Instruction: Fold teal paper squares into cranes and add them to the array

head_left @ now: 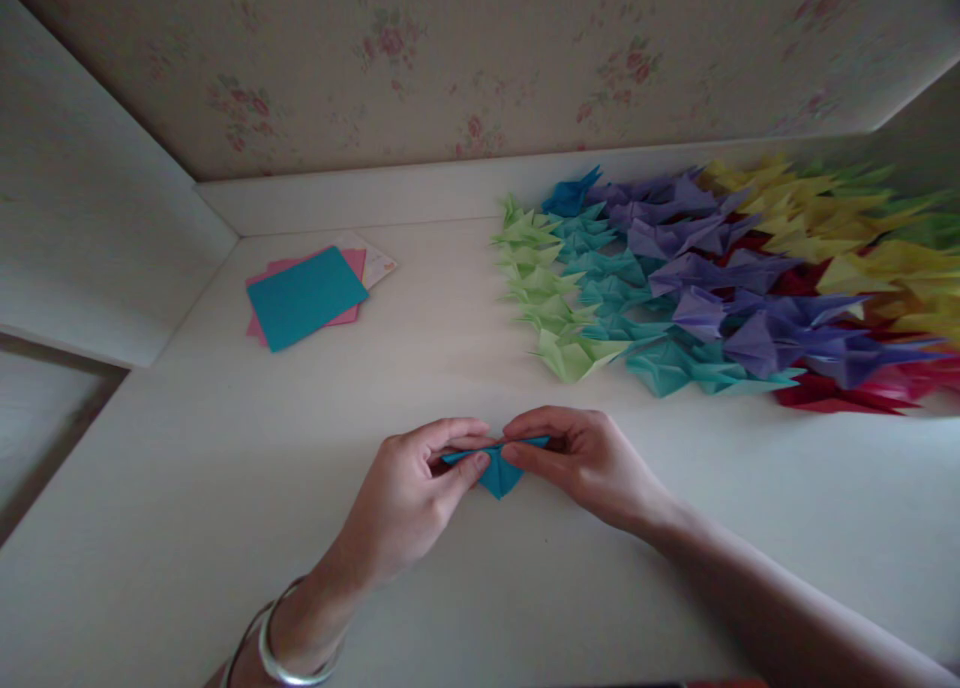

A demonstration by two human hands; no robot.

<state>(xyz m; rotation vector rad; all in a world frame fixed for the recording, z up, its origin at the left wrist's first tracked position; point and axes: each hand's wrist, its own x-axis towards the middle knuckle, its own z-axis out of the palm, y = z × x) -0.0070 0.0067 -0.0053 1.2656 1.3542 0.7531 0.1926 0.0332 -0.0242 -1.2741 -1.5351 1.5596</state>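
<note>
Between my two hands is a small piece of folded blue paper [500, 476], its point facing down toward me. My left hand [420, 488] pinches its left side, with the thumb on the front and the fingers behind the top edge. On the right side, my right hand [581, 458] pinches it the same way, thumb and index finger close to the middle crease. Both thumbs nearly meet at the centre. Fingers cover much of the upper part of the paper.
Rows of folded paper cranes [690, 278] in green, teal, purple, red and yellow fill the back right of the white table [187, 528]. At the back left lies a stack of paper sheets, a blue sheet [307, 296] over pink ones [259, 328]. A floral-papered wall [450, 58] stands behind.
</note>
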